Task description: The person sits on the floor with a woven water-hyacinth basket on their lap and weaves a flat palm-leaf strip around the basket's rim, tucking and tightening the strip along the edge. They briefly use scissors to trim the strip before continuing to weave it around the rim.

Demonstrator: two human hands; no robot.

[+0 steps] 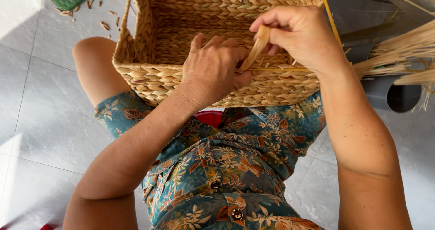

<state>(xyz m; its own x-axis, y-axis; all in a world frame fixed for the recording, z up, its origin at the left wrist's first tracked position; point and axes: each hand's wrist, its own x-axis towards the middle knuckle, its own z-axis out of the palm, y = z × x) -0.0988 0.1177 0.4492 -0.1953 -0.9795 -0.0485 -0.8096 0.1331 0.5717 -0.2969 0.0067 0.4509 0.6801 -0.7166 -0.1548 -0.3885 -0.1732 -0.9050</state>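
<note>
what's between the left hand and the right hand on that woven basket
In the head view, a flat pale straw strip spans the gap: the right hand pinches its upper end, and its lower end meets the left hand at the basket rim.

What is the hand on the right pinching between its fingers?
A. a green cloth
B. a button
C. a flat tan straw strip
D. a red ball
C: the right hand pinches a flat tan strip over the rim of the woven basket, while the left hand presses on that rim beside it.
</note>
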